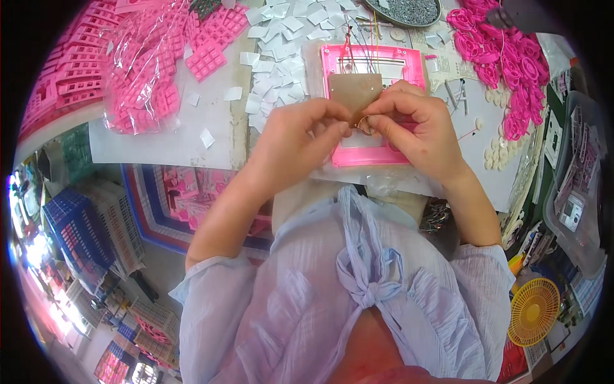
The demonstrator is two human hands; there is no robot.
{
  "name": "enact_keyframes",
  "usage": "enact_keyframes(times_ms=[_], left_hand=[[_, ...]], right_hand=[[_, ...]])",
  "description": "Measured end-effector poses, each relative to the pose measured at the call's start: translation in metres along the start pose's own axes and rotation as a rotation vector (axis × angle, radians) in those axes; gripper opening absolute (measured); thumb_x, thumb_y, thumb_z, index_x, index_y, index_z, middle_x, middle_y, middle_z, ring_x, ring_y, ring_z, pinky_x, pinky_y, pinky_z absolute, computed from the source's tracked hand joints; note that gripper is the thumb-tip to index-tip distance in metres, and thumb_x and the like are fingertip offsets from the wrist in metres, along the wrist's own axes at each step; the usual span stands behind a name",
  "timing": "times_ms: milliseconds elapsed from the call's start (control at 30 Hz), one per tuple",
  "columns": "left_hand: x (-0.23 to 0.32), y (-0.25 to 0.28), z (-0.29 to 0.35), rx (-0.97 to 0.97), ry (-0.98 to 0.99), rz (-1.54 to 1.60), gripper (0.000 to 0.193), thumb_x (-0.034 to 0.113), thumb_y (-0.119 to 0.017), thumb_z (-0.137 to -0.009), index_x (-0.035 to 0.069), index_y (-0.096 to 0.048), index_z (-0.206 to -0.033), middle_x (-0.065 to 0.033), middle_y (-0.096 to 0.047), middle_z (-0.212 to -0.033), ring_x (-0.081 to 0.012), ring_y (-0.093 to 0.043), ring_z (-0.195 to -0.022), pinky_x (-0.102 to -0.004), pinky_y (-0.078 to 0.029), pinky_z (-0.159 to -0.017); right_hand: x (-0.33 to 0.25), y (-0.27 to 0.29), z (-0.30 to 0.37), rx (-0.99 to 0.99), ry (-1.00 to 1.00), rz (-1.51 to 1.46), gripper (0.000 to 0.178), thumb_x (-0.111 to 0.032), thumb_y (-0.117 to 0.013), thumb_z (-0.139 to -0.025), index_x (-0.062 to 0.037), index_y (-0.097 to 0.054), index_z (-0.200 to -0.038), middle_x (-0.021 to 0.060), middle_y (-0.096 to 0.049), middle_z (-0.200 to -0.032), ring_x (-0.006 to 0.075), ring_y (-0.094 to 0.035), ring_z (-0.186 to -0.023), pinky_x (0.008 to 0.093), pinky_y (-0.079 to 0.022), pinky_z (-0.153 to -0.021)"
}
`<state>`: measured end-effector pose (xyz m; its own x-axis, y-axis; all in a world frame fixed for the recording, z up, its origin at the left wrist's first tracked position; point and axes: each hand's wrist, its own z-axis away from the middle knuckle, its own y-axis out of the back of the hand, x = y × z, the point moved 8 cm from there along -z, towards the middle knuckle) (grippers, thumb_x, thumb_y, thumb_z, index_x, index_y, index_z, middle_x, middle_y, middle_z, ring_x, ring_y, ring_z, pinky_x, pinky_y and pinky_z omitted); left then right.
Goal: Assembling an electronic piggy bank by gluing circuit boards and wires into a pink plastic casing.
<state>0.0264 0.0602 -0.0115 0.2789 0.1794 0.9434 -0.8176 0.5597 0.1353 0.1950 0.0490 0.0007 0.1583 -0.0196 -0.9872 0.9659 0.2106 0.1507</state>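
In front of me a pink plastic frame (364,156) lies on the work table, with a brown board (355,89) inside it and thin coloured wires (362,45) at its far end. Over the board's near edge, my right hand (419,128) pinches a small round brass-coloured piece (365,125) between thumb and fingertips. My left hand (300,141) is closed in a pinch just left of that piece. Whatever lies between its fingertips is too small to make out.
Silvery-white square pieces (281,70) are scattered left of the frame. Pink button grids (144,77) pile up at far left. A tray of small metal parts (409,9) stands at the back. Pink coiled parts (502,57) and small cream pieces (495,155) lie right.
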Motion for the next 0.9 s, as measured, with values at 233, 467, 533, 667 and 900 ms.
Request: enact_keyframes(times_ms=[233,467,533,667,900], left_hand=[[0.002,-0.008,-0.001,-0.006,-0.08,-0.133,0.012,0.004,-0.064,-0.094,-0.002,-0.069,-0.104,-0.0021,-0.072,-0.085,-0.0019,-0.059,-0.07,-0.0191,-0.047,-0.06],[0.002,-0.009,-0.001,0.011,-0.112,-0.1,0.01,0.004,-0.064,-0.094,-0.001,-0.069,-0.102,-0.0012,-0.071,-0.085,-0.0003,-0.055,-0.067,-0.018,-0.044,-0.058],[0.003,-0.01,-0.001,-0.003,-0.097,-0.1,0.011,0.004,-0.064,-0.094,-0.001,-0.069,-0.102,-0.0011,-0.071,-0.085,0.0001,-0.055,-0.067,-0.0176,-0.044,-0.057],[0.004,-0.009,-0.001,-0.014,-0.1,-0.087,0.012,0.005,-0.065,-0.095,-0.001,-0.069,-0.104,-0.0012,-0.071,-0.086,0.0002,-0.056,-0.067,-0.0173,-0.043,-0.057],[-0.008,-0.01,-0.004,-0.004,-0.014,0.073,0.009,0.005,-0.066,-0.094,-0.002,-0.068,-0.1,0.0011,-0.069,-0.082,-0.0006,-0.057,-0.07,-0.0175,-0.045,-0.059]], right_hand=[[-0.004,-0.002,-0.002,-0.009,0.046,0.144,0.011,-0.003,-0.07,-0.085,-0.0026,-0.074,-0.095,0.0082,-0.064,-0.082,0.0145,-0.061,-0.071,0.0275,-0.05,-0.062],[-0.004,-0.001,-0.001,0.009,0.07,0.145,0.01,-0.005,-0.072,-0.084,-0.0042,-0.074,-0.094,0.0079,-0.064,-0.079,0.0175,-0.059,-0.071,0.0292,-0.049,-0.064],[-0.004,0.0,-0.001,-0.004,0.063,0.18,0.01,-0.006,-0.072,-0.084,-0.0048,-0.074,-0.093,0.0074,-0.063,-0.078,0.0171,-0.059,-0.072,0.0296,-0.048,-0.063],[-0.002,0.0,-0.002,-0.01,0.063,0.211,0.009,-0.007,-0.073,-0.083,-0.006,-0.074,-0.091,0.0061,-0.063,-0.078,0.0164,-0.058,-0.072,0.0309,-0.047,-0.065],[-0.039,-0.008,0.004,0.142,0.392,0.583,0.02,-0.006,-0.074,-0.078,-0.0059,-0.069,-0.097,0.007,-0.064,-0.082,0.0262,-0.06,-0.081,0.0365,-0.049,-0.073]])
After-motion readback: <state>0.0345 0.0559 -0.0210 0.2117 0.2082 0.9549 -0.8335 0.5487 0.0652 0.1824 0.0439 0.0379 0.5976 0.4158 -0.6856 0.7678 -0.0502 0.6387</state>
